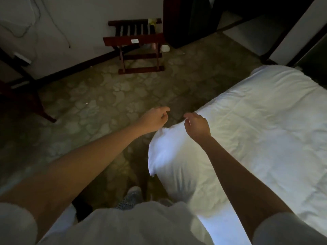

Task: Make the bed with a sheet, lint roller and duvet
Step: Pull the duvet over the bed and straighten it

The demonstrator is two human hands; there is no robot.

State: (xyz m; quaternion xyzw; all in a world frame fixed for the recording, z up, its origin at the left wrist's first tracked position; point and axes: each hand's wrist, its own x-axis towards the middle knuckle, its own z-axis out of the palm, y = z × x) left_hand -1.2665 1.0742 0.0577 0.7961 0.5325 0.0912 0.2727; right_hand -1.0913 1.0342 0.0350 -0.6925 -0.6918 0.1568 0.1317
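A white duvet (256, 131) covers the bed on the right side of the dim room, with its near corner bulging over the bed's edge at the centre. My right hand (197, 126) pinches the duvet's edge near that corner with its fingers curled. Just to the left, my left hand (155, 118) hovers over the floor with loosely curled fingers and nothing in it. No lint roller is visible.
A dark wooden luggage rack (136, 46) stands against the far wall. A dark chair leg (35, 103) juts in at the left. Patterned carpet (99, 103) lies between wall and bed. A dark wardrobe (187, 22) stands behind the bed.
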